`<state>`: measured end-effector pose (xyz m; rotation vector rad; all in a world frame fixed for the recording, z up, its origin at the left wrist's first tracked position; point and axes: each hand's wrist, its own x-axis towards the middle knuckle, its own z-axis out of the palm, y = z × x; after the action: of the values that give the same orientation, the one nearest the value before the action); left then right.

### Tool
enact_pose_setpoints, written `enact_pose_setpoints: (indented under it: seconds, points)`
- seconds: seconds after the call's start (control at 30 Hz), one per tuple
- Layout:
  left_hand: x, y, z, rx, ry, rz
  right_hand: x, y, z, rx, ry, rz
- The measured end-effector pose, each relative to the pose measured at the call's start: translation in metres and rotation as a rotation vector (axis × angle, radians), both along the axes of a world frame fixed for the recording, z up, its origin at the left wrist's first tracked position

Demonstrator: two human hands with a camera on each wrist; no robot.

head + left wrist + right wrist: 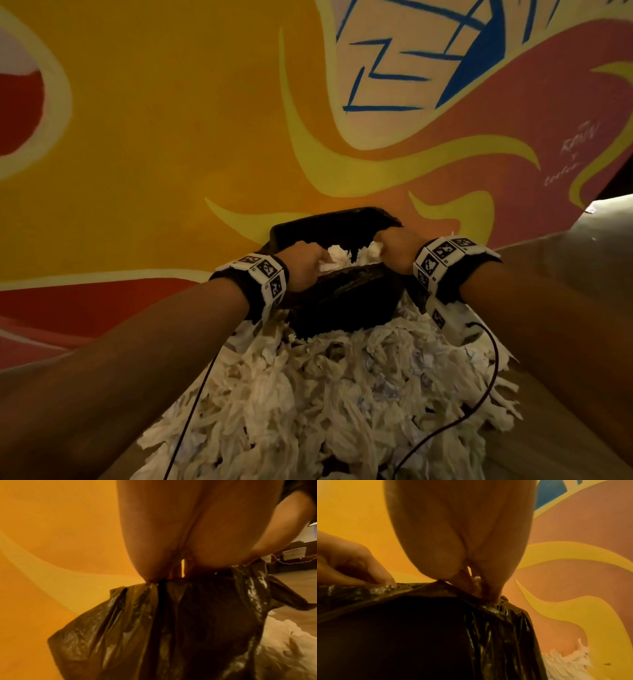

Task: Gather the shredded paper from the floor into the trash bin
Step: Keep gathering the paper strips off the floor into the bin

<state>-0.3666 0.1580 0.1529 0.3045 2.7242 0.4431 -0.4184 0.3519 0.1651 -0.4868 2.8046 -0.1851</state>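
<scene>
Head view: my left hand [303, 263] and right hand [397, 250] each grip the rim of the trash bin [342, 298], fingers curled over the edge of its black plastic liner [171, 628]. The liner is thin, glossy and heavily creased, gathered into pleats where the fingers pinch it. Some shredded paper [346, 255] shows white inside the bin mouth, between my two hands. The bulk of the shredded paper lies as a loose heap [325, 394] on the floor [555, 445], just in front of the bin and touching its near wall; the strips are narrow, crumpled, off-white, some with faint print.

Both wrists carry bands [265, 277] of white squares with black coded markers. Thin dark cables [493, 363] trail from the wrists across the heap.

Behind the bin stands a painted wall [154, 120], matte, in orange, yellow, red and pink curves with blue line work on a pale patch.

Left wrist view: my palm fills the upper frame; the fingertips are hidden behind the liner folds. Right wrist view: likewise, and a shred of white paper shows between the fingers. The bin body beneath the liner cannot be made out, and my forearms cover the edges of the heap.
</scene>
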Motion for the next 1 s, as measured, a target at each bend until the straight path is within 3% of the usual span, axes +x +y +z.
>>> enact_pose_setpoints:
  seconds: [0.17,0.27,0.37,0.47,0.57,0.7,1.0]
  points:
    - [0.003,-0.001,0.003,0.039,0.287,-0.063,-0.006,0.004,0.003,0.152,0.065,0.054]
    - [0.001,0.001,0.0,0.024,0.31,-0.071,-0.008,0.008,0.002,0.211,0.174,0.046]
    - [-0.001,0.002,0.0,0.11,0.259,-0.016,-0.012,0.01,-0.003,0.147,0.211,0.011]
    - [0.002,0.008,0.002,0.203,0.122,0.029,-0.015,0.01,-0.004,0.007,0.136,0.002]
    - [0.007,0.017,0.004,0.153,-0.024,0.053,-0.015,0.005,-0.003,-0.08,0.032,0.014]
    - [0.01,0.026,-0.001,0.003,-0.164,0.081,-0.015,0.0,-0.007,0.068,-0.1,0.126]
    - [-0.001,0.038,-0.003,-0.031,-0.27,0.055,-0.014,-0.005,-0.02,0.21,-0.029,0.173]
